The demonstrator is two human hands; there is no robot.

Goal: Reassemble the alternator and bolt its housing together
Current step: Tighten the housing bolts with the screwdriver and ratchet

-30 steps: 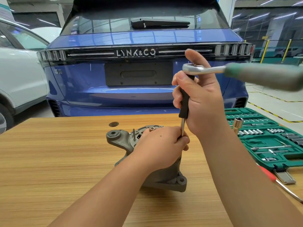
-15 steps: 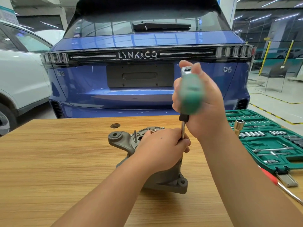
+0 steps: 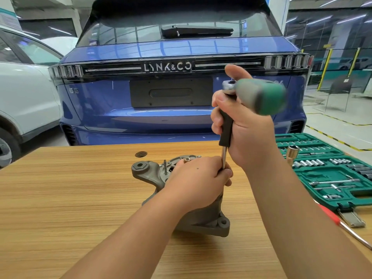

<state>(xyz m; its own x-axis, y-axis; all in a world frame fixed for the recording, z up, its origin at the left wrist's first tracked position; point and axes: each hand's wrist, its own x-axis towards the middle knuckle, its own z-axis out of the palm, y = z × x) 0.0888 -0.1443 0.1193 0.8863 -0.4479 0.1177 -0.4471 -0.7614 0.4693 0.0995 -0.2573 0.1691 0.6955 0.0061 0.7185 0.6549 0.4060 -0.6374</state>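
A grey cast alternator (image 3: 153,174) stands on the wooden table (image 3: 70,198), its mounting ears at the left and at the front right. My left hand (image 3: 197,182) lies over the top of the housing and pinches the lower end of a steel extension shaft (image 3: 223,158). My right hand (image 3: 245,129) grips the black sleeve of that shaft, which stands upright. A ratchet with a blurred green handle (image 3: 261,95) sits on the shaft's top end and points toward me and to the right. The bolt under the shaft is hidden by my left hand.
A green socket set case (image 3: 326,170) lies open at the table's right edge, with one large socket (image 3: 291,152) standing upright in it. A red-handled screwdriver (image 3: 342,224) lies in front of the case. A blue car is parked just behind the table.
The green ratchet handle has swung from pointing right, round toward me, and now back partly to the right. Both hands and the alternator have stayed in place.
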